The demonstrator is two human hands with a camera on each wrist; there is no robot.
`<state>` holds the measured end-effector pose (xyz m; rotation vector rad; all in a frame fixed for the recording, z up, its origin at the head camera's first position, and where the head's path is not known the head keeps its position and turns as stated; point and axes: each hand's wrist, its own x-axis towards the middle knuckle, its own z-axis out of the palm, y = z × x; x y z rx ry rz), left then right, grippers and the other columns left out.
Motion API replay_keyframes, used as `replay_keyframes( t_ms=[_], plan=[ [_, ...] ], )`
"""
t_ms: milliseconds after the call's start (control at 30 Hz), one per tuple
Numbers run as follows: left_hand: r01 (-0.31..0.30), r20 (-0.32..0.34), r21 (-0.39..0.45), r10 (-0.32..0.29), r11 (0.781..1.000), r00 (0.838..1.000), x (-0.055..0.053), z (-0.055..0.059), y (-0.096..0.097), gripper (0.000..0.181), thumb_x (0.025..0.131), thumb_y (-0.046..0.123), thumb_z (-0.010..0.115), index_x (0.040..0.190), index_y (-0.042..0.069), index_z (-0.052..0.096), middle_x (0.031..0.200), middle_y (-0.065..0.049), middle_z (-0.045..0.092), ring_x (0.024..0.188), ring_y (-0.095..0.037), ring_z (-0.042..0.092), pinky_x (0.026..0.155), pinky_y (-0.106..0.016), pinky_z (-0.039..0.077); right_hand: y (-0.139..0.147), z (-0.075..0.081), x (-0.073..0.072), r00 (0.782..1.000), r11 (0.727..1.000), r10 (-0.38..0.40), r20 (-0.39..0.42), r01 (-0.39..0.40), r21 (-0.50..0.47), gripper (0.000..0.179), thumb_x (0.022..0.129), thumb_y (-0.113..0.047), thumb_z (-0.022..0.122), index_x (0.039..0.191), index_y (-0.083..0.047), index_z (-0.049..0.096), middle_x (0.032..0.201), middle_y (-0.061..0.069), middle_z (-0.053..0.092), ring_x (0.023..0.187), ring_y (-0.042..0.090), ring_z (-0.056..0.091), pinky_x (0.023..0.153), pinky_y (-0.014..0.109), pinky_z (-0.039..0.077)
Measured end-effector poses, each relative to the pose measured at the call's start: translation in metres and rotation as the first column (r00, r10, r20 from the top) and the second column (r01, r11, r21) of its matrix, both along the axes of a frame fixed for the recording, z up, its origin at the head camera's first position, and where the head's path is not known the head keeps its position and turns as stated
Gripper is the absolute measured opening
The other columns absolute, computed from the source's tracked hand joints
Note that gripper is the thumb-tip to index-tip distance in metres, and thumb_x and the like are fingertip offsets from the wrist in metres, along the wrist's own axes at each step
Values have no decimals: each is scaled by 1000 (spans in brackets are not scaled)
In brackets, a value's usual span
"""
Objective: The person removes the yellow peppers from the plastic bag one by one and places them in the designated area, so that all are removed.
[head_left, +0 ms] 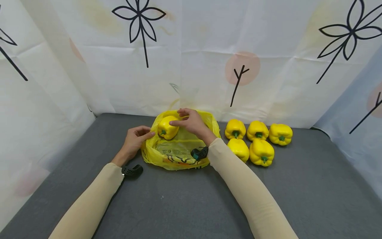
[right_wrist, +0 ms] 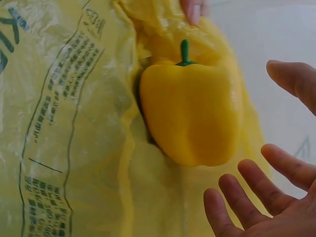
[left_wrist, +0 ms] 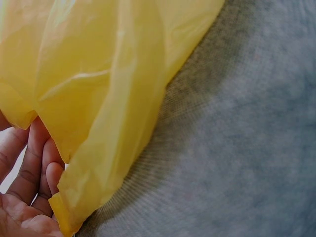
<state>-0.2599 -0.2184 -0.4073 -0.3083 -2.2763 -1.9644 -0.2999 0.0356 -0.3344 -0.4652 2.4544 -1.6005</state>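
A thin yellow plastic bag (head_left: 162,163) lies with its mouth spread wide on the table. One yellow bell pepper (head_left: 167,127) with a green stem sits inside, at the bag's left end. My left hand (head_left: 135,141) pinches the bag's left rim, and in the left wrist view its fingers (left_wrist: 37,163) are partly behind the plastic. Over the bag's mouth, my right hand (head_left: 192,122) is just right of that pepper. The right wrist view shows its fingers (right_wrist: 254,195) spread and apart from the pepper (right_wrist: 192,116), holding nothing.
Right of the bag stand several more yellow peppers (head_left: 261,152) in two close rows; the nearest one (head_left: 238,149) is partly behind my right sleeve. The grey table (head_left: 179,205) ends at a white patterned cloth (head_left: 203,66) behind and at the sides.
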Motion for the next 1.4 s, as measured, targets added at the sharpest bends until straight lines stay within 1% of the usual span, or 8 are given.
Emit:
replay_keyframes(
  t_ms=[200, 433, 700, 967, 1100, 1267, 1400],
  plan=[
    [0, 4, 1, 0, 1000, 1000, 0, 0, 0, 34, 97, 12, 71, 115, -16, 64, 91, 6, 67, 85, -11, 61, 75, -20, 54, -5, -5, 0, 1000, 1000, -1, 0, 1, 31, 70, 87, -34, 82, 146, -8, 53, 147, 9, 51, 129, 29, 51, 101, 41, 50],
    [7, -6, 4, -7, 1000, 1000, -1, 0, 0, 32, 97, 11, 70, 114, -16, 65, 91, 5, 67, 85, -11, 61, 74, -20, 54, -12, -10, -3, 1000, 1000, 2, 18, -2, 27, 77, 87, -36, 82, 150, -8, 48, 152, 10, 46, 133, 30, 48, 103, 42, 48],
    [4, -8, -2, -4, 1000, 1000, -1, -1, 0, 32, 97, 11, 71, 114, -16, 65, 90, 5, 67, 84, -11, 61, 73, -20, 53, -16, -17, -4, 1000, 999, -14, 12, 14, 47, 85, 87, -38, 82, 153, -4, 41, 150, 16, 47, 133, 30, 49, 105, 43, 46],
    [1, -17, -10, -2, 1000, 1000, -1, -1, 0, 31, 97, 10, 70, 114, -16, 65, 90, 5, 67, 84, -11, 60, 73, -20, 53, -20, -23, -4, 999, 999, -26, 26, 25, 43, 90, 85, -37, 84, 154, -1, 38, 150, 17, 47, 133, 31, 50, 106, 42, 46],
    [3, -22, -4, -3, 1000, 1000, 0, -1, 0, 31, 96, 9, 70, 113, -16, 65, 89, 6, 67, 84, -11, 60, 72, -20, 53, -21, -24, -4, 999, 999, -19, 33, 18, 35, 91, 84, -36, 85, 154, 0, 39, 147, 17, 49, 129, 30, 53, 103, 41, 48],
    [7, -43, -1, -7, 1000, 999, 1, -1, 0, 28, 96, 7, 70, 112, -16, 66, 89, 6, 68, 83, -10, 62, 71, -21, 53, -23, -24, -2, 999, 1000, -4, 40, 3, 19, 85, 85, -33, 85, 151, -1, 42, 139, 15, 55, 120, 28, 59, 96, 39, 52],
    [7, -50, 4, -7, 1000, 999, 1, 0, 0, 27, 96, 6, 70, 111, -16, 66, 89, 5, 68, 82, -10, 62, 71, -21, 53, -23, -22, 0, 999, 1000, 3, 43, -4, 9, 84, 85, -31, 85, 152, -2, 42, 138, 15, 56, 117, 27, 59, 94, 38, 53]
  ],
)
